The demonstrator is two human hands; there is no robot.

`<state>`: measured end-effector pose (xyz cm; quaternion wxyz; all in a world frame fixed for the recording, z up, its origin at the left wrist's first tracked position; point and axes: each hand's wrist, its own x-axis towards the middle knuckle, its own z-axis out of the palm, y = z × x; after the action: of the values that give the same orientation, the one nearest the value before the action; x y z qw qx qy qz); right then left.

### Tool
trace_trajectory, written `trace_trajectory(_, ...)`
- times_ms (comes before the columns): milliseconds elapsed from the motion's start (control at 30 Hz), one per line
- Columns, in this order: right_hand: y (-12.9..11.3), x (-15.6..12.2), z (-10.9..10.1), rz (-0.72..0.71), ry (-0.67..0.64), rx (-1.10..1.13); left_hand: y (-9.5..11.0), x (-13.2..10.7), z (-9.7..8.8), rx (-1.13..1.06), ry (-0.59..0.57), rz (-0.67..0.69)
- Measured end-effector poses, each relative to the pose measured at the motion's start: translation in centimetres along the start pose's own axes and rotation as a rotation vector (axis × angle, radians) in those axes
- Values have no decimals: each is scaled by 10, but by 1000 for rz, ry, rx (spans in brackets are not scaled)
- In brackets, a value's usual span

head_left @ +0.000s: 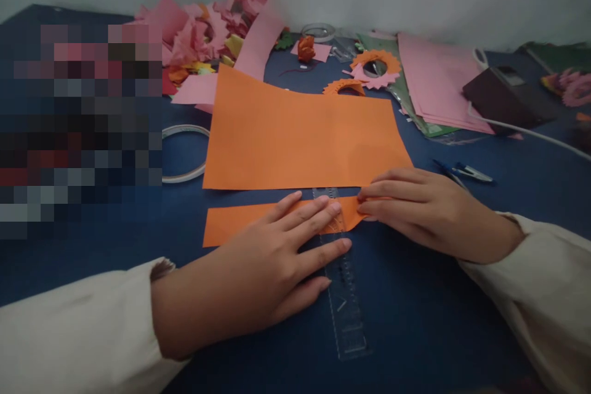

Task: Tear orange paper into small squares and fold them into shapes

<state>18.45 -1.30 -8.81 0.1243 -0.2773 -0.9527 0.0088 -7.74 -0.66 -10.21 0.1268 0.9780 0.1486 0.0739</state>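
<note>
Head view: short of the desk's point(415, 326) far edge, left hand point(286, 252) lies flat on ruler point(344, 314) — right hand point(410, 206) pinches strip point(226, 225), so tugging could skew both.

Craft workspace | ruler point(345, 301), tape roll point(182, 180), pink sheets point(434, 83) (toothed rings point(358, 64), too)

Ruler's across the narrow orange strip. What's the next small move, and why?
I'd probably have the right hand draw its end of the orange paper strip against the edge of the clear ruler: the ruler lies across the strip, the left hand lies spread over both, and the strip bends up beside the ruler to the right hand's fingertips.
</note>
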Motion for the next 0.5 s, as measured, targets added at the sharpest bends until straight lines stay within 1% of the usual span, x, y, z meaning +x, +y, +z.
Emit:
trace_trajectory(167, 6, 13, -6, 57, -90, 125, 0, 0, 0, -14, -11, -2)
trace_trajectory(233, 10, 19, -6, 97, -95, 159, 1, -1, -1, -17, -9, 2)
trace_trajectory(400, 21, 42, -1, 195, 24, 208, 3, -2, -2, -43, -4, 6)
trace_trajectory(500, 23, 52, 2, 311, 157, 118, 4, 0, -1, -48, -3, 0)
